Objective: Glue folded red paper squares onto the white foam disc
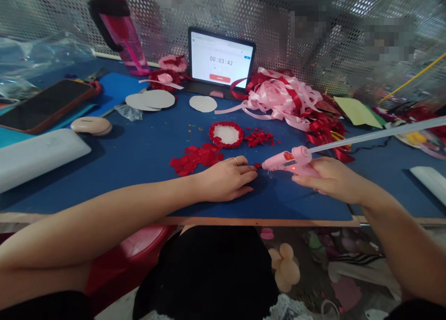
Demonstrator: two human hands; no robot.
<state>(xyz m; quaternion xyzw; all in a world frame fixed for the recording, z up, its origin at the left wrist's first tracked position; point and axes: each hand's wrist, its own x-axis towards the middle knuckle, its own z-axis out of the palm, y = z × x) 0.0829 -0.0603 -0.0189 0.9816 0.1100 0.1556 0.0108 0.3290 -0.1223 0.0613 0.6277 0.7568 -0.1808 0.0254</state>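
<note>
My right hand (336,178) is wrapped round the handle of a pink hot glue gun (287,162) with a long clear glue stick in its back. Its nozzle points left, at a small red ribbon piece (258,165). My left hand (232,178), with a ring on one finger, rests low on the blue mat and holds that piece at its fingertips. Behind it lies a white disc (226,135) edged with a ring of red folded bits (211,133). Flat red ribbon squares (195,159) are spread left of the disc; folded red bits (259,138) lie in a heap to its right.
A tablet (221,57) showing a timer stands at the back, beside pink and red ribbons (278,94). White paper ovals (203,104), a phone (49,101), a mouse (91,125) and a pink bottle (121,36) lie or stand leftward. Scissors (337,136) lie at right.
</note>
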